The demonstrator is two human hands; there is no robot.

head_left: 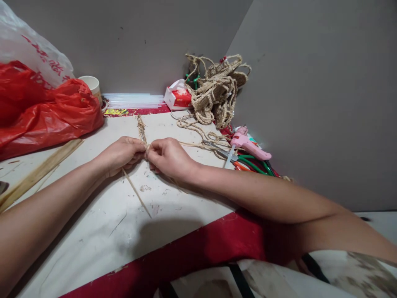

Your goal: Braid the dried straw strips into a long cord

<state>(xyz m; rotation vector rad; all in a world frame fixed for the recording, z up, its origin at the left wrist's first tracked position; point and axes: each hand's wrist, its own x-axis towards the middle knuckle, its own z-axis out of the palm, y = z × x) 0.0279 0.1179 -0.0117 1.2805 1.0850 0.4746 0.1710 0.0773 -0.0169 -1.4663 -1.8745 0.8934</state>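
Observation:
A short braided straw strip point(141, 129) runs away from me on the white board, its near end between my hands. My left hand point(123, 155) pinches that end from the left, fingers closed. Right beside it, my right hand point(167, 156) is closed on the same end, thumb and forefinger together. One thin straw strand point(136, 192) slants down from beneath my left hand onto the board. Another pale strand point(190, 145) extends to the right behind my right hand. The exact crossing of strands is hidden by the fingertips.
Red plastic bag point(74, 109) and paper cup point(92, 85) stand back left; flat dry leaves point(46, 170) lie left. Clear sticks point(133, 100), a tissue box point(177, 97) and coiled straw rope point(214, 91) line the back. A pink glue gun point(248, 144) and green-handled pliers point(252, 163) lie right.

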